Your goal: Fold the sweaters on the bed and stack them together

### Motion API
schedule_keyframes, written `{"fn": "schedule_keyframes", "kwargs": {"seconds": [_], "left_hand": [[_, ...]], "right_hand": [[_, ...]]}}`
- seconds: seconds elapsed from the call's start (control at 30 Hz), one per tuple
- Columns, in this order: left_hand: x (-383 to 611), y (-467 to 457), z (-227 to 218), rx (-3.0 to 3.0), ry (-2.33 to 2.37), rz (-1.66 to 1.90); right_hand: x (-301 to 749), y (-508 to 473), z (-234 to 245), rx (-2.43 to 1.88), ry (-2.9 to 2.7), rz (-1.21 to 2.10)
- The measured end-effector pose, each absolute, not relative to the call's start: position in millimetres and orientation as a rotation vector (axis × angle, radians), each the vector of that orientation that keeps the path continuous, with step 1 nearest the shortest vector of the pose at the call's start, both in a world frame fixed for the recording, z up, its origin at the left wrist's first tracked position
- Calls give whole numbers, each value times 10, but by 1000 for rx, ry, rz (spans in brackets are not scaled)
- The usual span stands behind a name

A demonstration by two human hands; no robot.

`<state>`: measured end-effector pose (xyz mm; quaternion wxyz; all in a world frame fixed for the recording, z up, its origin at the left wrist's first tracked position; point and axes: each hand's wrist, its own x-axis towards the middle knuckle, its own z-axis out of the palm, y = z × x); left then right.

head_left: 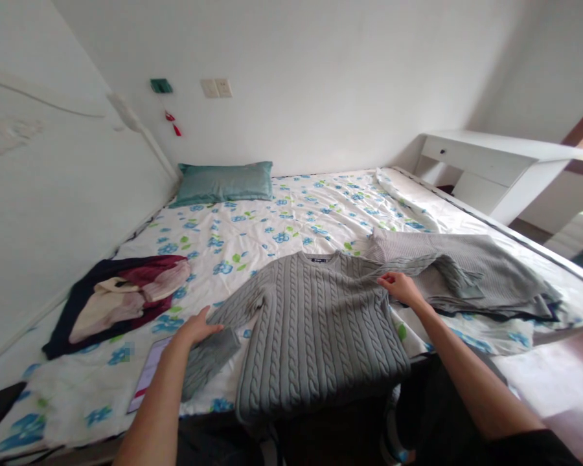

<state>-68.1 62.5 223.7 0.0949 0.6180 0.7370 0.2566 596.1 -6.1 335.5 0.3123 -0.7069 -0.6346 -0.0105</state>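
Note:
A grey cable-knit sweater (320, 323) lies spread on the bed, collar away from me, its hem hanging over the near edge. The sleeve on my left is bent back toward me, with its cuff end on the sheet. My left hand (198, 330) rests at that sleeve, thumb and fingers apart. Near the sweater's right armpit, my right hand (399, 287) pinches the knit between thumb and fingers. The other sleeve stretches right, across a stack of folded grey knitwear (490, 272). Partly behind my left forearm lies a phone (148, 375) with a lit screen.
The bed has a blue-flowered sheet (282, 223). A folded dark blue, maroon and cream garment (126, 298) lies at the left. Against the back wall is a green pillow (223, 182). A white desk (486, 162) stands beyond the bed's right edge.

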Motion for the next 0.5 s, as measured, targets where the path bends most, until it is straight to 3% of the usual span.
{"fn": "schedule_keyframes", "kwargs": {"seconds": [0.13,0.3,0.5], "left_hand": [[-344,646,2292,2113,2060,887],[100,732,2288,2322,1697,855],[330,988,2307,2297,1745,913]], "right_hand": [[6190,-61,3345,-1857,-1619,154],[6732,-117,3403,-1856,-1155,506],[7103,-160,3541,-1306,-527,526]]}}
